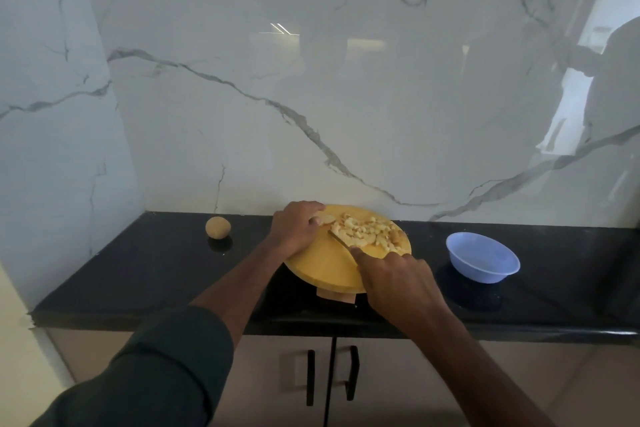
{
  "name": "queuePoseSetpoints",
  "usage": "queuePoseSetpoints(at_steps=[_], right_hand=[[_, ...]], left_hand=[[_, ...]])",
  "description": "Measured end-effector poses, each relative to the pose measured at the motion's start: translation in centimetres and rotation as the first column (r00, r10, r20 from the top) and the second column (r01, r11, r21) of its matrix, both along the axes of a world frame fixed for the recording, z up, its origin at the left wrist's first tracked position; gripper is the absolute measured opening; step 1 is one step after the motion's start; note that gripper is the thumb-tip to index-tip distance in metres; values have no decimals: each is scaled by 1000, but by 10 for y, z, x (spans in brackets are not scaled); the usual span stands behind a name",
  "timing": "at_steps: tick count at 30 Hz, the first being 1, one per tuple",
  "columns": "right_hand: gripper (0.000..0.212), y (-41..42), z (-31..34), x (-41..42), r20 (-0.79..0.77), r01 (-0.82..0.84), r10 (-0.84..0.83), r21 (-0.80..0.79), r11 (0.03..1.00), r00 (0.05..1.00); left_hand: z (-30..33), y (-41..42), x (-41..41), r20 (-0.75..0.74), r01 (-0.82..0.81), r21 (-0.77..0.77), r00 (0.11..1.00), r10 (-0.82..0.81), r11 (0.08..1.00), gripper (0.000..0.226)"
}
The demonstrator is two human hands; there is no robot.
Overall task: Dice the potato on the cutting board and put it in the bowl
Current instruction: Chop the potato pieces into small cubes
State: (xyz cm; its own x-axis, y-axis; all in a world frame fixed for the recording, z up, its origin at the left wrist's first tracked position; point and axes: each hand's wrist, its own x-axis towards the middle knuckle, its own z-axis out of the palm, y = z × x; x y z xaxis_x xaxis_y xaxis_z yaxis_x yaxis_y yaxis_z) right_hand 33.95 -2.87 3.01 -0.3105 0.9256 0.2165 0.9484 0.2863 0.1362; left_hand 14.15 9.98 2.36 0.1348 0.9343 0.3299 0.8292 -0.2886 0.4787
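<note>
a round wooden cutting board sits on a black countertop against a marble-patterned wall. on the far half of the board lies a heap of diced potato pieces, pale yellow, spread from the middle toward the right rim. at the left edge of the heap the left hand curls its fingers over a remaining potato slice, holding it down on the board. the right hand is wrapped round the handle of a knife, forefinger stretched along the top; the handle itself is hidden in the fist. the blade runs from that hand toward the left hand, and its edge seems to lie against the near side of the heap, though the blur makes contact hard to judge. a light blue bowl stands on the counter well to the right of the board, with nothing visible inside. a whole unpeeled potato rests on the counter to the left of the board. cabinet doors with black handles show below the counter.
</note>
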Motion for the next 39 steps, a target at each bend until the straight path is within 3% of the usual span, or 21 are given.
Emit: queuePoseSetpoints(at_steps=[3, 13, 19, 25, 29, 39], right_hand=[[66, 6, -2, 5, 7, 37, -36, -15, 999, 999], [54, 29, 6, 19, -33, 99, -97, 53, 994, 995], [49, 22, 10, 29, -134, 30, -20, 69, 997, 991], [50, 5, -4, 46, -78, -119, 120, 20, 993, 990], [50, 13, -4, 52, -72, -79, 83, 59, 995, 994], [48, 37, 5, 43, -41, 24, -22, 60, 998, 999]], left_hand=[[0, 5, 6, -88, 20, -63, 996, -26, 998, 38], [-1, 13, 11, -135, 11, -90, 991, -23, 996, 36], [2, 9, 18, -205, -52, -121, 978, 26, 991, 46], [12, 15, 17, -145, -90, -202, 987, 62, 975, 47], [15, 16, 20, -143, -88, -221, 988, 57, 971, 44], [8, 10, 14, 120, -25, -127, 992, 40, 992, 25]])
